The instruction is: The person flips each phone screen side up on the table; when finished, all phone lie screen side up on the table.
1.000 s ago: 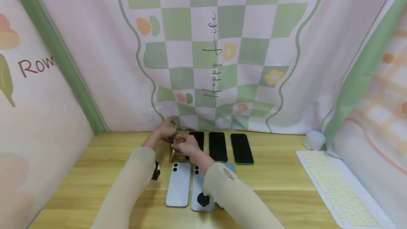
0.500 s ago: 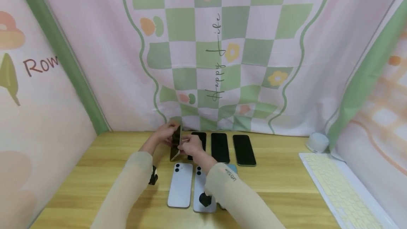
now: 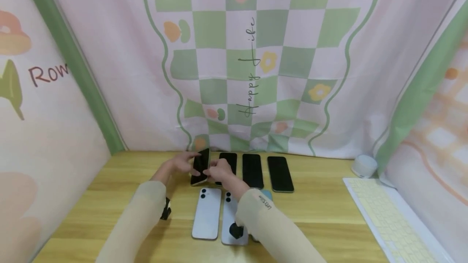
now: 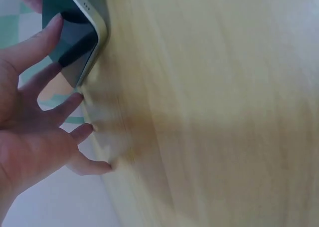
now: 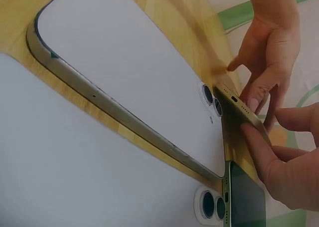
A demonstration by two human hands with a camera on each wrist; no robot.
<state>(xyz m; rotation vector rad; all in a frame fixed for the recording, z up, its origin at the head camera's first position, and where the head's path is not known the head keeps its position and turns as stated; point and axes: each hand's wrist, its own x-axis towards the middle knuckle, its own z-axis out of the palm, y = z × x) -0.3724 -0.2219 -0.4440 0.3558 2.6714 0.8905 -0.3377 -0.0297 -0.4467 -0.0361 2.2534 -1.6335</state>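
Far on the counter [image 3: 314, 214], the right hand [image 3: 222, 170] pinches the edge of a tilted phone [image 3: 203, 163]; the left hand [image 3: 180, 162], fingers spread, is beside it.

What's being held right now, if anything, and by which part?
The tilted phone, by its right long edge, in the right hand; the left hand is spread at its screen, not gripping.

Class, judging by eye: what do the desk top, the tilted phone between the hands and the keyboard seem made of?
Desk top: smooth wood or wood-look laminate; grain bands show.
Tilted phone: glossy, probably glass front, given its dark reflections; its pale rim could be satin metal or plastic.
Keyboard: likely matt plastic; pale keys lack shine.
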